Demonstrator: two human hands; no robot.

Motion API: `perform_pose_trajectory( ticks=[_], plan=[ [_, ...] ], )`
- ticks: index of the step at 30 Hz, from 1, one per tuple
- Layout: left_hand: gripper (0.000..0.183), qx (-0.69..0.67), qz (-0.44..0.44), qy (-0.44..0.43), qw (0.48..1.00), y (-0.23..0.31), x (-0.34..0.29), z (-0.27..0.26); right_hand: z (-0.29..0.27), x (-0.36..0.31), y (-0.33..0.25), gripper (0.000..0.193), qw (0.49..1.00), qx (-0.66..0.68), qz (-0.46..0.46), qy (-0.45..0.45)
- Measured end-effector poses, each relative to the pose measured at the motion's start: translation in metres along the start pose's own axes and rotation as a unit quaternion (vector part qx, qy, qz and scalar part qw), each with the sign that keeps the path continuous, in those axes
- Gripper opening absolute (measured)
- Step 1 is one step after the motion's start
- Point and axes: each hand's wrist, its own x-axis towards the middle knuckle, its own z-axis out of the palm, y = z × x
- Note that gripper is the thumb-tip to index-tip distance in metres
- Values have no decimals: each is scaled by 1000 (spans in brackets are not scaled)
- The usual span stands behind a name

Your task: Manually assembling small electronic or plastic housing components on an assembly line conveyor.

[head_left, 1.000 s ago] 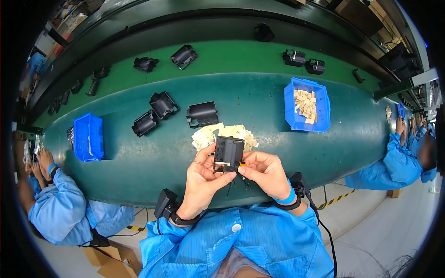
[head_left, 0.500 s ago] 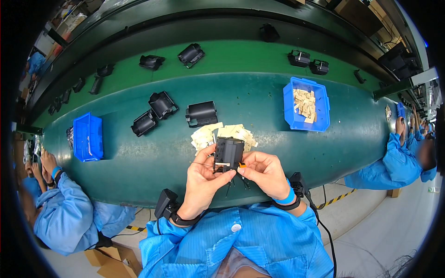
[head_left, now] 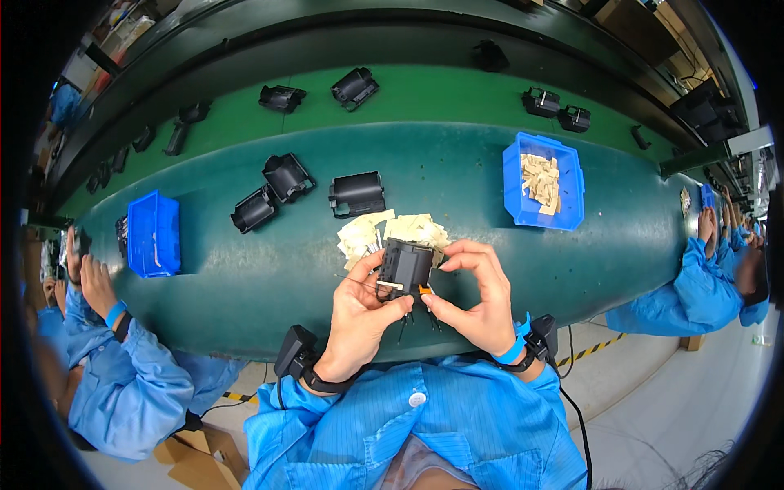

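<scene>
My left hand (head_left: pixel 359 317) grips a black plastic housing (head_left: pixel 407 265) at its left side and lower edge. A pale strip (head_left: pixel 389 285) crosses the housing's lower left, and thin dark wires hang below it. At its lower right corner sits a small orange piece (head_left: pixel 425 290). My right hand (head_left: pixel 478 300) is open, its thumb tip at the orange piece and its fingers curved apart from the thumb beside the housing. Just beyond the housing lies a pile of cream paper-like strips (head_left: pixel 359 235), partly hidden by it.
More black housings (head_left: pixel 357 194) lie on the green table, and several others (head_left: pixel 354 88) on the green belt behind. A blue bin (head_left: pixel 514 208) with cream pieces stands right; another blue bin (head_left: pixel 155 237) stands left. Co-workers in blue (head_left: pixel 135 384) sit on both sides.
My right fingers have opened away from the thumb at the orange piece. On the belt the housings have shifted right. The left co-worker's hands have moved.
</scene>
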Motion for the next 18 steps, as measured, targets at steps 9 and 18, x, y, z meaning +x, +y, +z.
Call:
perform_pose_trajectory(
  ticks=[9, 18],
  plan=[
    [62, 12, -16, 0, 1000, -1, -1, 1, -9, 6, 3, 16, 995, -83, -46, -44],
    [62, 19, -16, -2, 1000, 0, -2, 4, -12, 9, 6, 11, 996, -61, -13, -61]
  ],
)
